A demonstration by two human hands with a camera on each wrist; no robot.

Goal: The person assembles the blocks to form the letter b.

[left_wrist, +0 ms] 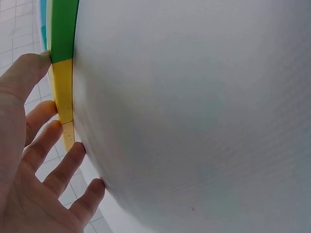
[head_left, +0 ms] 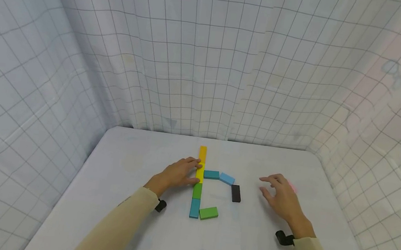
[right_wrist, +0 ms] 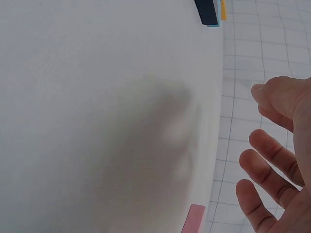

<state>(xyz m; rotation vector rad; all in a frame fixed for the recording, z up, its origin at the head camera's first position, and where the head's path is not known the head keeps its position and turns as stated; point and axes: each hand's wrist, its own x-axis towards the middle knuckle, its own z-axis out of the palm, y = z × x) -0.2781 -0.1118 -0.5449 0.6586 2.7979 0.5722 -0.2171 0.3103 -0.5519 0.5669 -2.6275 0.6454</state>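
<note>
My left hand (head_left: 179, 173) lies along a straight column of blocks, fingers spread, with fingertips at a yellow block (head_left: 200, 175) and the thumb near its join with a green block (head_left: 197, 190). Another yellow block (head_left: 202, 152) forms the far end of the column and a teal block (head_left: 195, 208) the near end. In the left wrist view, the thumb tip meets the column's side by the green block (left_wrist: 63, 31). Right of the blocks hovers my right hand (head_left: 284, 199), fingers apart and holding nothing. A pink block (head_left: 293, 187) shows partly behind it.
From the column's right side, a second teal block (head_left: 211, 175), a light blue block (head_left: 227, 178) and a black block (head_left: 236, 193) make a bent line. A second green block (head_left: 209, 213) sits tilted beside the near end. Gridded white curtains (head_left: 224, 82) surround the white table (head_left: 138, 147).
</note>
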